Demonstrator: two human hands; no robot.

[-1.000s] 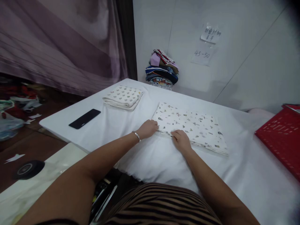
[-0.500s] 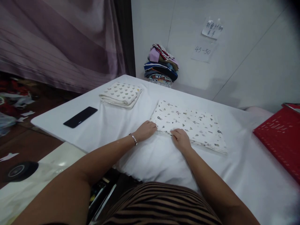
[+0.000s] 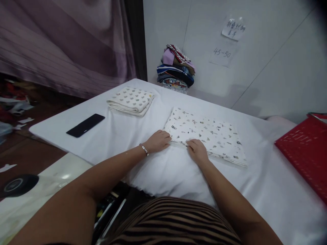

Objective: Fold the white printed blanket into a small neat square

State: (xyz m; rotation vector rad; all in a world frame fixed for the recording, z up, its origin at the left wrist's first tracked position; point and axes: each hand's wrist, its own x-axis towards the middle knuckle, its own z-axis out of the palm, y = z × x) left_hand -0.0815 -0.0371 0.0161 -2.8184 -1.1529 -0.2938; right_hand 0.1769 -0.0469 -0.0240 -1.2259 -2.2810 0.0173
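Observation:
A white cloth [image 3: 204,134] with small printed motifs lies folded into a flat rectangle on the white-covered table [image 3: 143,134]. At its near left corner, my left hand [image 3: 158,141] has its fingers closed on the edge. My right hand [image 3: 197,150] pinches the same near edge a little further right, thumb and fingers together on the layers. Behind and to the left sits a second folded cloth [image 3: 131,99], cream with rows of small grey-green prints, touched by neither hand.
A black phone [image 3: 86,125] lies near the table's left edge. Folded clothes [image 3: 175,69] are stacked at the back by the wall. A red bag or box [image 3: 304,149] stands at the right. Handwritten paper signs [image 3: 221,55] hang on the wall, and a purple curtain [image 3: 63,44] at the left.
The view has shifted slightly. Both hands stay on the near edge of the printed cloth, with no clear movement of the cloth.

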